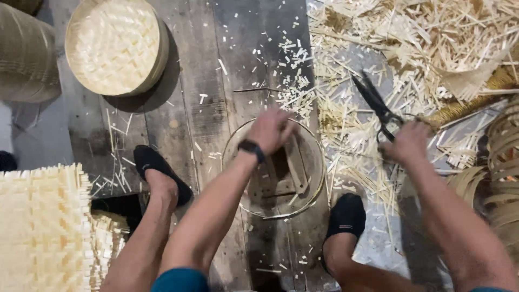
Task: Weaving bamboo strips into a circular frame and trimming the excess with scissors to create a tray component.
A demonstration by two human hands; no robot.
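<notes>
My left hand (pixel 270 130), with a dark band on the wrist, rests on the far rim of a round frame (pixel 319 184) made of a thin hoop with wooden crossbars inside; the fingers are curled, blurred. My right hand (pixel 405 143) grips the handles of black scissors (pixel 373 100), whose closed blades point up and left over a heap of pale bamboo offcuts (pixel 432 38). The frame lies on dark wooden planks (pixel 216 108) between my two feet in black slippers (pixel 157 165).
A finished round woven basket (pixel 116 43) sits at the upper left, a larger dark woven one (pixel 24 59) beside it. A flat woven bamboo mat (pixel 43 227) lies at the lower left. Coiled bamboo strips (pixel 503 162) stand at the right edge. Small cuttings litter the planks.
</notes>
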